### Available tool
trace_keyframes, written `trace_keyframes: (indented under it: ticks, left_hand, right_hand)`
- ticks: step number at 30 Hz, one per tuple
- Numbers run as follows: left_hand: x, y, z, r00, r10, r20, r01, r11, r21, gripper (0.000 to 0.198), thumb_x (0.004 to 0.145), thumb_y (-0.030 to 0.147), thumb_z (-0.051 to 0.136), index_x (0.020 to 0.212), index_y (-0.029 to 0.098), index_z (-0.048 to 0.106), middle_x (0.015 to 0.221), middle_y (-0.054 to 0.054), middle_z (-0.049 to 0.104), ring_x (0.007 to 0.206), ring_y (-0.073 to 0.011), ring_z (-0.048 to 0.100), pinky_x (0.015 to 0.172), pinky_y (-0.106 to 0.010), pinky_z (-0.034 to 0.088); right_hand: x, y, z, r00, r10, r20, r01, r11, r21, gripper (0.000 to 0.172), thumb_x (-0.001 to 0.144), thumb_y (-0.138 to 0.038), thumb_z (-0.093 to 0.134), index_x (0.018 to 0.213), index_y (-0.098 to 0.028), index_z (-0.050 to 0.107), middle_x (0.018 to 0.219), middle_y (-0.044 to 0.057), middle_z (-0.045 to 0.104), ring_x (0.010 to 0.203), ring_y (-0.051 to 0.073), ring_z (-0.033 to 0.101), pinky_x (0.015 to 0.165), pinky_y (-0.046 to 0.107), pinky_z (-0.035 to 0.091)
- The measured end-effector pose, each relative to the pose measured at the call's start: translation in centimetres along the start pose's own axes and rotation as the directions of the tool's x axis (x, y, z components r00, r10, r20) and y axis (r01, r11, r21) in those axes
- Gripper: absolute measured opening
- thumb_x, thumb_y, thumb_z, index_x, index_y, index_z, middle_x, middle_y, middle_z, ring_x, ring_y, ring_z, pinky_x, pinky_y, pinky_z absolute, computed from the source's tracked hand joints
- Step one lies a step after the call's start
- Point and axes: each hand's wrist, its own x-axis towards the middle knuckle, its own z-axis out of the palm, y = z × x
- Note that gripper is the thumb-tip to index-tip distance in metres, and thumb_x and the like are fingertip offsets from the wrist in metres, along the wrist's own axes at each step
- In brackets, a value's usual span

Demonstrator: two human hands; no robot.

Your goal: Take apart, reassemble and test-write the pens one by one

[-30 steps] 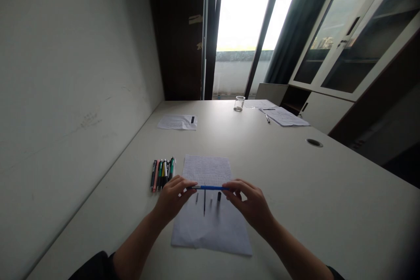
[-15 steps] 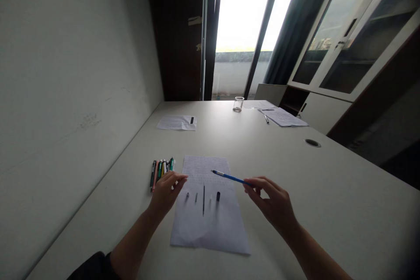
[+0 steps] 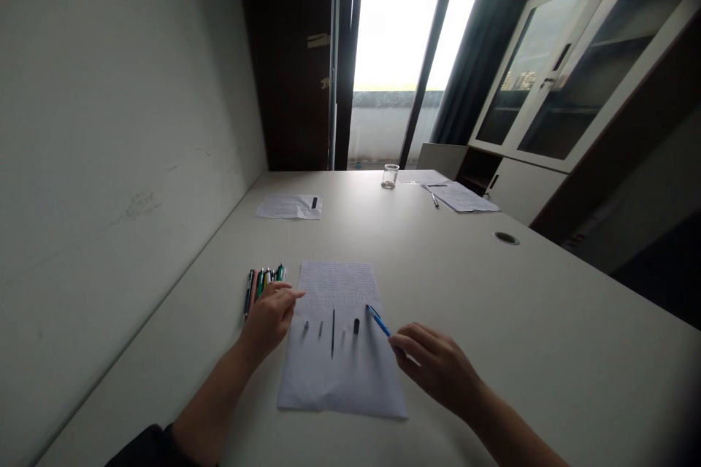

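Observation:
My right hand (image 3: 430, 363) pinches the rear end of a blue pen barrel (image 3: 377, 320), whose other end points up and left over the right side of a paper sheet (image 3: 339, 387). My left hand (image 3: 274, 314) holds nothing; its fingers reach out loosely at the sheet's left edge, beside the pens. On the sheet lie pen parts in a row: a small dark tip piece (image 3: 306, 325), a spring (image 3: 320, 329), a thin dark refill (image 3: 333, 333), a small pale piece (image 3: 345, 330) and a short black grip sleeve (image 3: 356, 326).
Several pens (image 3: 257, 284) lie side by side left of the sheet, partly behind my left hand. Farther back are another paper (image 3: 290, 207), a glass (image 3: 389, 176), a paper stack (image 3: 463, 197) and a pen (image 3: 434, 200). A wall (image 3: 136, 160) borders the left side.
My right hand has lowered the blue pen barrel toward the sheet's right side, tilting it more steeply. My left hand stays near the pens, its fingers slightly more spread. The view has shifted slightly.

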Motion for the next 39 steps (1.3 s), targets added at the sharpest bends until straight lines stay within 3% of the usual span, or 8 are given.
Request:
trace_keyframes:
  ticks: [4,8,13,22,39]
  left_hand:
    - [-0.3,-0.4,0.3,0.999,0.020,0.035,-0.022,0.999,0.037,0.044,0.088,0.003,0.049,0.124,0.025,0.061,0.113,-0.004,0.069,0.121,-0.0249,0.050,0.101,-0.045,0.047]
    - [-0.3,-0.4,0.4,0.998,0.025,0.064,-0.029,0.997,0.074,0.045,0.087,0.001,0.048,0.123,0.026,0.063,0.119,-0.002,0.068,0.126,-0.0247,0.047,0.106,-0.047,0.044]
    - [-0.3,-0.2,0.2,0.991,0.011,0.130,-0.026,0.993,0.117,0.054,0.081,-0.006,0.045,0.120,0.026,0.065,0.123,0.000,0.067,0.132,-0.0255,0.041,0.109,-0.049,0.040]
    - [-0.4,-0.3,0.2,0.978,-0.017,0.207,-0.015,0.988,0.155,0.057,0.076,-0.007,0.046,0.115,0.027,0.069,0.123,0.002,0.068,0.133,-0.0279,0.039,0.110,-0.051,0.037]
    - [-0.4,-0.3,0.1,0.982,0.005,0.187,-0.031,0.990,0.138,0.053,0.077,-0.005,0.047,0.109,0.029,0.071,0.117,0.000,0.070,0.131,-0.0276,0.041,0.113,-0.059,0.029]
  right_hand:
    - [0.2,-0.5,0.2,0.985,-0.068,0.159,0.079,0.995,-0.058,0.017,0.095,-0.015,0.048,0.103,-0.021,0.062,0.090,0.005,0.064,0.075,0.017,0.058,0.063,0.029,0.046]
    - [0.3,-0.9,0.5,0.971,-0.097,0.218,0.111,0.992,-0.054,0.016,0.095,-0.015,0.049,0.096,-0.020,0.064,0.086,0.005,0.062,0.076,0.018,0.056,0.067,0.030,0.046]
    - [0.3,-1.3,0.8,0.954,-0.100,0.284,0.109,0.994,-0.015,0.016,0.093,-0.015,0.053,0.103,-0.020,0.065,0.091,0.006,0.062,0.082,0.019,0.056,0.072,0.032,0.048]
    - [0.1,-1.4,0.6,0.944,-0.087,0.317,0.083,0.996,0.024,0.025,0.089,-0.012,0.054,0.110,-0.021,0.064,0.094,0.006,0.063,0.086,0.021,0.055,0.076,0.035,0.048]
    - [0.6,-1.9,-0.1,0.964,-0.079,0.254,0.061,0.995,0.079,0.022,0.090,-0.013,0.052,0.105,-0.019,0.066,0.086,0.006,0.063,0.079,0.019,0.057,0.069,0.032,0.048]
